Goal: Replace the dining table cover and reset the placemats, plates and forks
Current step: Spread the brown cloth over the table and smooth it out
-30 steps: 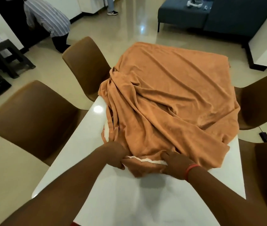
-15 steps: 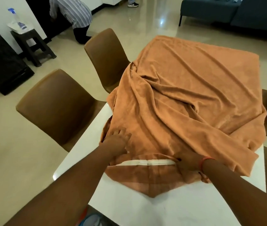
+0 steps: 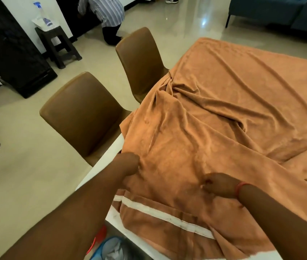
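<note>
An orange table cover [image 3: 223, 113] lies rumpled over most of the white tabletop [image 3: 100, 171], its white-striped hem folded back near the near edge. The left hand [image 3: 130, 164] pinches a fold of cloth at the tabletop's left edge, fingers curled into it. The right hand [image 3: 220, 186], red band at the wrist, grips the cloth nearer the middle. Two brown chairs [image 3: 81, 113] stand along the left edge

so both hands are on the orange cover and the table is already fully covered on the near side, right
Not quite. Both the left hand and right hand are on the orange cover, but the head view shows bare white table at the near left edge and near right corner.
</note>
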